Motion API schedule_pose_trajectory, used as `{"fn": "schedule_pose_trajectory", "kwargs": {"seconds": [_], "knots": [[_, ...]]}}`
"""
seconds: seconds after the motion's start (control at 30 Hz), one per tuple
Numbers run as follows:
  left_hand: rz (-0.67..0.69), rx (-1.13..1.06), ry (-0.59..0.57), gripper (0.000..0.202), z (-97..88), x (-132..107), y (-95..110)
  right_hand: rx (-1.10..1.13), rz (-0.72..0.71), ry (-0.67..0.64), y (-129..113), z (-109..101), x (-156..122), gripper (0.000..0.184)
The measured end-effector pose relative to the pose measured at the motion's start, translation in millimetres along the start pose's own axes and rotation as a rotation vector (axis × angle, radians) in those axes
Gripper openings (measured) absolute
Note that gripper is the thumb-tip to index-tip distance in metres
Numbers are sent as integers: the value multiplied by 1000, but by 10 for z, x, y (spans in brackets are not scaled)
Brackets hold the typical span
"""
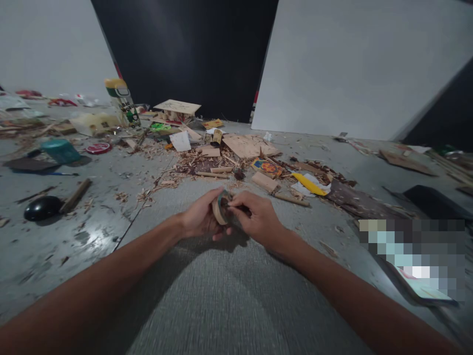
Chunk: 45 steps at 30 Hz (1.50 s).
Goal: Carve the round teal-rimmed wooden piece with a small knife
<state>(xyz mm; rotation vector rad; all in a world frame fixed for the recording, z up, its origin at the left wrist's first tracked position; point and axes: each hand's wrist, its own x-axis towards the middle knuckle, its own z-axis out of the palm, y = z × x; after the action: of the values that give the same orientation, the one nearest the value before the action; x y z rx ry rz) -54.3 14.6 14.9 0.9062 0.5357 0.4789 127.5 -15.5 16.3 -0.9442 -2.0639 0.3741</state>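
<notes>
Both my hands meet over a grey mat (pixel 221 296) in the middle of the view. My left hand (pixel 201 217) is closed around a small roll of tape (pixel 220 207), tan with a dark inner ring. My right hand (pixel 258 217) is closed too, its fingertips pinched at the roll's edge; what they grip is too small to make out. Just beyond the hands lie wood shavings and small wooden sticks (pixel 212 173).
Scraps cover the grey floor: a flat wooden board (pixel 247 145), a yellow-handled tool (pixel 308 184), a small wooden model (pixel 177 109), a can with a yellow lid (pixel 121 101), a teal tub (pixel 59 150), a black round object (pixel 42 208). A blurred patch (pixel 414 256) lies right.
</notes>
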Motion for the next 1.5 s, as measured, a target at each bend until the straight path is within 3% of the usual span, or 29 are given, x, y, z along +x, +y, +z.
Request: {"fn": "schedule_pose_trajectory", "kwargs": {"seconds": [0.2,0.33,0.47,0.67,0.83,1.07,1.2,1.5], "knots": [[-125,68,-18,81,16,-27,48,-132,-220,103,40,-61,68,14],[-118,155,22,80,63,-6,18,-157,-318,25,-14,-107,26,20],[-44,100,98,66,110,40,-9,-189,-392,-28,-57,-144,-30,25],[-57,200,171,76,118,37,-40,-226,-354,91,29,-125,-47,25],[-32,275,139,79,118,23,-66,-197,-377,67,21,-119,-61,27],[-33,202,242,71,136,63,-64,-133,-321,140,-43,-23,-62,22],[27,183,253,70,171,66,-85,-163,-272,208,-29,-8,-62,21],[58,164,261,65,154,70,-145,-141,-269,203,-40,-5,-47,21]]}}
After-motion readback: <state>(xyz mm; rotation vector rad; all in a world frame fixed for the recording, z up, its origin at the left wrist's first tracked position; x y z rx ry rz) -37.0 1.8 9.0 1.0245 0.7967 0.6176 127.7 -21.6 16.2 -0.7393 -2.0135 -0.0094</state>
